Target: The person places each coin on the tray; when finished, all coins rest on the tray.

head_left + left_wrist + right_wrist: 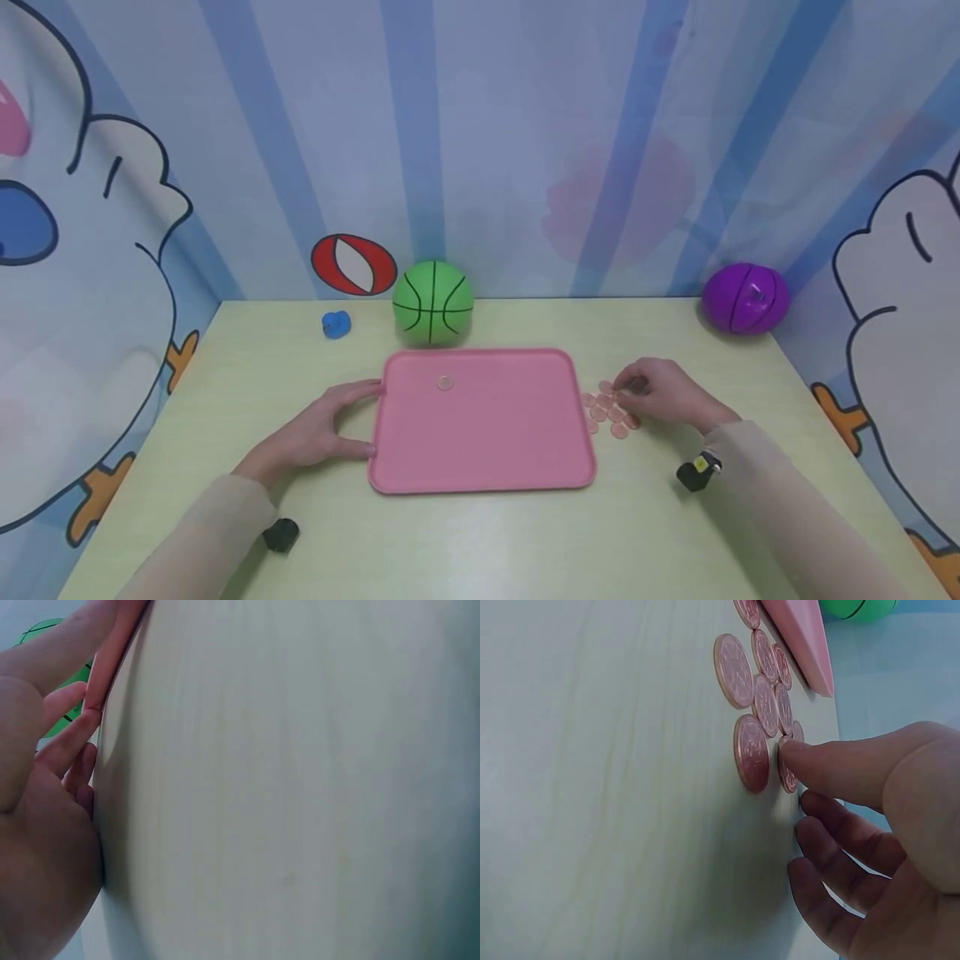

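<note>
A pink tray [483,450] lies on the table with one coin [446,383] on it, toward the back left. My left hand [322,429] rests against the tray's left edge, thumb and fingers spread apart and fairly straight. Beside the tray's right edge lies a cluster of several copper-coloured coins [598,413], flat and close together. Over the right side of this cluster, my right hand [663,393] pinches at a coin [787,776] with its thumb on it. The index fingertip is hidden behind the thumb in the right wrist view; the other fingers curl loosely near the tabletop.
Behind the tray stands a green ball [433,302] with black lines. A small blue toy [336,324] lies to its left, and a purple ball [746,299] sits in the back right corner. Printed cloth walls [510,150] border the table [480,542].
</note>
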The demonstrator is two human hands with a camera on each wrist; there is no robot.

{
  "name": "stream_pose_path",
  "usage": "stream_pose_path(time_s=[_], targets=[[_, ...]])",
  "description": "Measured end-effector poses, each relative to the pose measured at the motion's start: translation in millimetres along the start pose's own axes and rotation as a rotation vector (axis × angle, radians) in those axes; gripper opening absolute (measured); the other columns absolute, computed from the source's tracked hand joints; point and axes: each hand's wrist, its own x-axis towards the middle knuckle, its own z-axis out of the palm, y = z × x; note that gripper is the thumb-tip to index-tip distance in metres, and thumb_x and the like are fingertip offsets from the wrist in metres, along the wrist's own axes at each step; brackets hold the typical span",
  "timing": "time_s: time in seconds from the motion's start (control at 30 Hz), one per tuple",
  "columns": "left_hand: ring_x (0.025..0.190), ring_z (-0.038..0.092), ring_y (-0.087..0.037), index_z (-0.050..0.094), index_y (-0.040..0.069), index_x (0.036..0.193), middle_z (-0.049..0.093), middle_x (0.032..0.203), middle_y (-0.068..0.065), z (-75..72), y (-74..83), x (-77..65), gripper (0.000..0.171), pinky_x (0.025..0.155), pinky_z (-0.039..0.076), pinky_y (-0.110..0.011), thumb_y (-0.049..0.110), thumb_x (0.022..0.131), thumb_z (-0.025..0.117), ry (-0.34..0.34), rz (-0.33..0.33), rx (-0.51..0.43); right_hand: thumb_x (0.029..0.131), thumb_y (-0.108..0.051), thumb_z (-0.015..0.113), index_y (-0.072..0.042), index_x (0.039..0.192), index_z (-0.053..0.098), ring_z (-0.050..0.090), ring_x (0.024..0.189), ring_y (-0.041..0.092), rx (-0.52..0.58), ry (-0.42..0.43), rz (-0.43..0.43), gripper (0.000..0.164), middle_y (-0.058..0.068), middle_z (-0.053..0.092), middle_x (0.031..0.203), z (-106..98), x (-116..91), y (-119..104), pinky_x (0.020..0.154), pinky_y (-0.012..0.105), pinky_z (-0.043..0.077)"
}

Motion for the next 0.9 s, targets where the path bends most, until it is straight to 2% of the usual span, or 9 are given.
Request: stream_pose_path(time_s=[0.2,0.43,0.7,0.9], targets=[[0.157,0.024,-0.039,0.045,0.026,0.16,0.034,0.17,-0.006,-0.1,2.0,0.1,0.095,0.124,0.018,-0.072,0.039,0.079,0.093,0.001,-0.015,-0.005,0.089,-0.008,0.081,-0.003,0.106,0.078,0.068,0.094,0.026,-0.011,-0.004,0.009,0.018,0.009,0.074,0.102,-1.1,1.3,1.7,0.088,0.05,0.059],[0.156,0.025,-0.04,0.045,0.022,0.161,0.035,0.169,-0.008,0.0,1.8,-0.3,0.096,0.124,0.019,-0.072,0.039,0.079,0.093,0.0,-0.007,0.005,0.088,-0.007,0.081,-0.003,0.106,0.077,0.068,0.095,0.027,0.013,-0.013,0.014,0.018,0.01,0.074,0.103,1.1,1.0,3.6,0.089,0.052,0.059],[0.156,0.026,-0.041,0.045,0.021,0.161,0.035,0.169,-0.01,-1.0,2.0,-0.7,0.097,0.124,0.02,-0.072,0.038,0.079,0.093,-0.002,-0.004,0.012,0.089,-0.007,0.08,-0.006,0.104,0.078,0.066,0.093,0.023,-0.035,-0.024,0.016,0.015,0.007,0.073,0.101,0.9,2.2,2.4,0.088,0.048,0.058],[0.156,0.025,-0.04,0.045,0.023,0.161,0.035,0.169,-0.009,-0.9,0.9,-1.0,0.096,0.124,0.019,-0.072,0.038,0.079,0.093,0.002,-0.004,0.011,0.091,-0.007,0.078,-0.008,0.102,0.076,0.061,0.088,0.02,-0.058,-0.079,0.0,0.011,0.003,0.072,0.096,-2.9,6.3,1.8,0.083,0.041,0.056]])
